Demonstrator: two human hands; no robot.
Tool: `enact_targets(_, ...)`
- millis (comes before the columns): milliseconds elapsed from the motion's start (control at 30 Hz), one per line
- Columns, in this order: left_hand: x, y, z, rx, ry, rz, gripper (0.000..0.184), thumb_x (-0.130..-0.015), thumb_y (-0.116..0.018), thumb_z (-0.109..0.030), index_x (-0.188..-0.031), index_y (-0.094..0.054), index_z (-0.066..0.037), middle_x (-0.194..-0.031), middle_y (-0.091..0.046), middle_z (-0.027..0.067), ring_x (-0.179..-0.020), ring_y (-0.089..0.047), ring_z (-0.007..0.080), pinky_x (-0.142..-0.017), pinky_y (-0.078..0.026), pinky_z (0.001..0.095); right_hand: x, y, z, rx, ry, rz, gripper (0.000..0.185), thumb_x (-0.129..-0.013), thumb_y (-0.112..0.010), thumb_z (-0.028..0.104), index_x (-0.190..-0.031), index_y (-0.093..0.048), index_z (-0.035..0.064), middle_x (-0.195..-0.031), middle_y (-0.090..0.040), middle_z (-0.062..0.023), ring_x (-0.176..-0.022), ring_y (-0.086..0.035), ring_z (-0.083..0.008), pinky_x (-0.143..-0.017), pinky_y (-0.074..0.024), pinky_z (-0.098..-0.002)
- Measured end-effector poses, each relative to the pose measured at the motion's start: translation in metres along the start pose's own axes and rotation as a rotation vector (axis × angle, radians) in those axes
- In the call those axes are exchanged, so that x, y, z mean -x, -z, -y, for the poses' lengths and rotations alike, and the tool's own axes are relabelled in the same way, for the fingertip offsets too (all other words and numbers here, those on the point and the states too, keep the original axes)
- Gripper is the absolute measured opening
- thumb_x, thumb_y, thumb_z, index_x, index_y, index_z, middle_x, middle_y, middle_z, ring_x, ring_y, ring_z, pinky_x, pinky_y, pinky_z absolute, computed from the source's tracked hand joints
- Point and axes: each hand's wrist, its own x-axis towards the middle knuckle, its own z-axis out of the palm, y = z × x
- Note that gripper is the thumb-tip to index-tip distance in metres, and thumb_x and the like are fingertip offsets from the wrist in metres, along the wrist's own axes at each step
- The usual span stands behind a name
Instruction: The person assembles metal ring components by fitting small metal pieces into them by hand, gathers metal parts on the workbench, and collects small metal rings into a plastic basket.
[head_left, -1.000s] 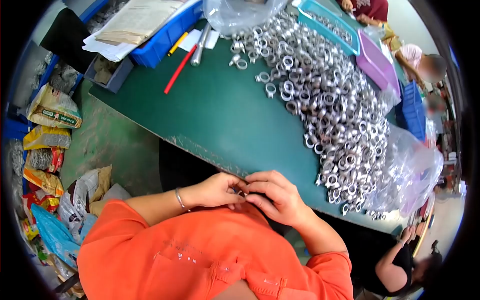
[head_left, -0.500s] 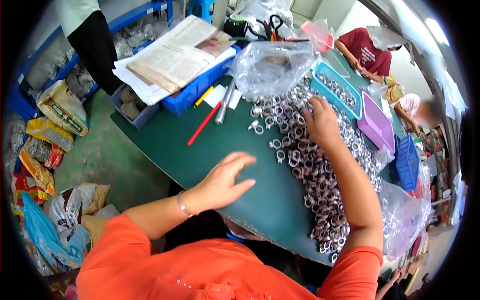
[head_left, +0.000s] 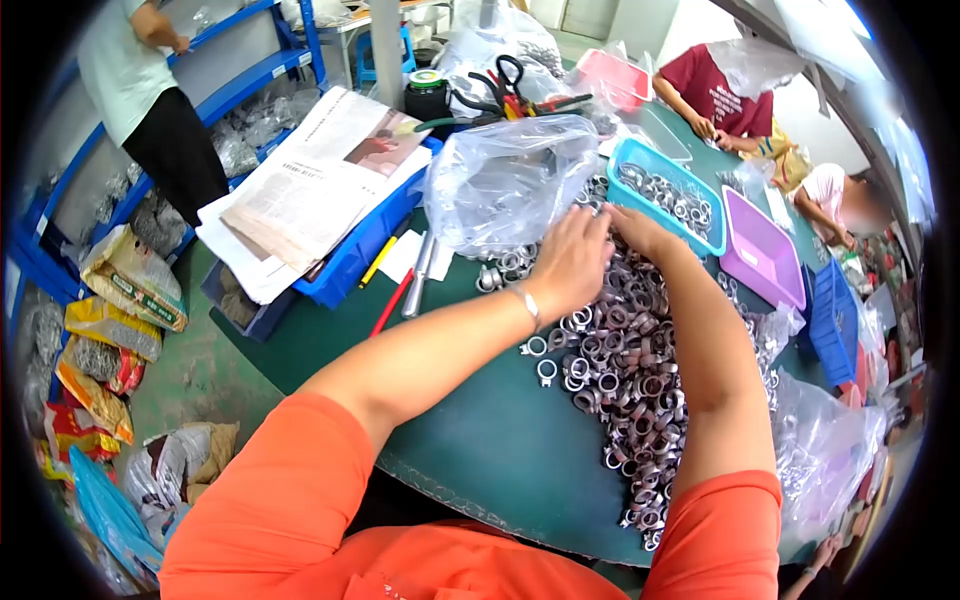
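A large heap of small silver metal rings with little tabs [head_left: 630, 370] covers the right half of the green table. My left hand [head_left: 575, 262] lies over the far end of the heap, its fingers stretched forward. Beside it my right hand [head_left: 640, 232] reaches into the same spot, with its fingers bent down and partly hidden. The fingertips of both hands are close together; whether a ring is between them is not visible. Just beyond them are a clear plastic bag [head_left: 510, 185] and a turquoise basket [head_left: 665, 195] holding more rings.
A purple tray [head_left: 762, 250] and a blue crate [head_left: 832, 320] stand to the right. On the left, newspapers [head_left: 300, 190] lie over a blue bin, near a metal rod [head_left: 420, 275] and a red pen [head_left: 392, 305]. Pliers and scissors [head_left: 510, 95] sit behind. Other people are around the table.
My left hand has moved forward and right, from above the bare table onto the heap beside my right hand. The view has shifted, showing more of the standing person at left.
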Motion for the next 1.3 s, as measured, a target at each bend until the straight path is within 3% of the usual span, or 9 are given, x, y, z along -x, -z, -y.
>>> enact_targets(100, -0.028, -0.022, 0.014, -0.213, 0.122, -0.046, 0.034, -0.092, -0.041, -0.028, -0.114, -0.052, -0.004, -0.116, -0.054, 0.0190, -0.109, -0.049, 0.0372, -0.091, -0.037, 0.0473, -0.001, 0.000, 0.000, -0.053, -0.002, 0.012, 0.056, -0.093, -0.033, 0.048, -0.131, -0.045, 0.0091, -0.132, -0.046, -0.0204, -0.124, -0.042, -0.0356, -0.103, -0.0309, -0.0393)
enact_targets(233, -0.056, -0.032, 0.041, -0.153, 0.084, 0.197, 0.036, -0.092, -0.035, -0.030, -0.093, -0.063, -0.008, -0.098, -0.063, 0.0157, -0.092, -0.059, 0.0337, -0.086, -0.041, 0.0454, -0.003, 0.000, 0.005, 0.006, -0.042, 0.094, 0.053, -0.091, -0.033, 0.047, -0.127, -0.051, 0.0109, -0.125, -0.053, -0.0194, -0.113, -0.051, -0.0364, -0.095, -0.0393, -0.0424)
enact_targets(367, -0.046, -0.024, 0.049, -0.194, -0.033, 0.246, 0.038, -0.092, -0.033, -0.030, -0.088, -0.063, -0.006, -0.095, -0.065, 0.0137, -0.090, -0.058, 0.0335, -0.083, -0.041, 0.0463, -0.016, -0.002, -0.007, 0.201, 0.106, 0.133, 0.051, -0.091, -0.034, 0.043, -0.127, -0.051, 0.0114, -0.132, -0.048, -0.0160, -0.122, -0.045, -0.0325, -0.101, -0.0330, -0.0393)
enact_targets(500, -0.021, -0.005, 0.038, -0.092, 0.037, 0.181, 0.038, -0.092, -0.039, -0.035, -0.098, -0.063, -0.006, -0.101, -0.064, 0.0139, -0.094, -0.057, 0.0332, -0.084, -0.040, 0.0449, -0.001, -0.010, 0.008, 0.313, 0.036, 0.099, 0.053, -0.090, -0.034, 0.045, -0.127, -0.051, 0.0109, -0.133, -0.046, -0.0163, -0.125, -0.041, -0.0335, -0.102, -0.0315, -0.0399)
enact_targets(700, 0.025, 0.013, 0.032, 0.013, 0.030, 0.083, 0.065, -0.081, -0.050, -0.060, -0.108, -0.061, -0.002, -0.103, -0.061, 0.0210, -0.102, -0.053, 0.0360, -0.091, -0.040, 0.0429, 0.028, -0.023, 0.023, 0.413, 0.391, 0.116, 0.054, -0.087, -0.037, 0.052, -0.126, -0.053, 0.0187, -0.131, -0.049, -0.0143, -0.120, -0.046, -0.0334, -0.102, -0.0331, -0.0407)
enact_targets(800, 0.039, 0.024, 0.027, -0.062, 0.077, 0.158, 0.079, -0.072, -0.055, -0.067, -0.120, -0.054, -0.004, -0.107, -0.060, 0.0191, -0.110, -0.048, 0.0364, -0.094, -0.036, 0.0449, 0.037, -0.035, 0.029, 0.282, 0.211, 0.118, 0.057, -0.085, -0.037, 0.055, -0.126, -0.053, 0.0192, -0.130, -0.050, -0.0140, -0.119, -0.047, -0.0331, -0.102, -0.0333, -0.0408)
enact_targets(933, 0.064, 0.035, 0.016, -0.148, 0.027, 0.133, 0.088, -0.066, -0.066, -0.062, -0.130, -0.043, -0.006, -0.122, -0.052, 0.0188, -0.122, -0.038, 0.0401, -0.101, -0.029, 0.0478, 0.079, -0.041, 0.064, 0.319, 0.080, 0.032, 0.064, -0.081, -0.036, 0.061, -0.126, -0.054, 0.0189, -0.130, -0.050, -0.0140, -0.118, -0.048, -0.0332, -0.101, -0.0345, -0.0402)
enact_targets(1067, 0.093, 0.054, 0.005, -0.100, 0.055, 0.172, 0.100, -0.058, -0.074, -0.058, -0.133, -0.036, -0.004, -0.131, -0.043, 0.0195, -0.129, -0.027, 0.0424, -0.107, -0.020, 0.0487, 0.107, -0.061, 0.078, 0.361, 0.098, -0.110, 0.067, -0.079, -0.033, 0.071, -0.123, -0.056, 0.0258, -0.127, -0.052, -0.0131, -0.116, -0.047, -0.0428, -0.097, -0.0338, -0.0537)
enact_targets(1300, 0.150, 0.088, -0.037, 0.065, 0.137, 0.243, 0.131, -0.046, -0.081, -0.057, -0.136, -0.014, 0.009, -0.140, -0.018, 0.0307, -0.133, -0.015, 0.0449, -0.109, -0.016, 0.0500, 0.152, -0.086, 0.095, 0.472, 0.321, -0.249, 0.075, -0.073, -0.036, 0.078, -0.117, -0.061, 0.0221, -0.119, -0.056, -0.0120, -0.105, -0.052, -0.0404, -0.087, -0.0372, -0.0546)
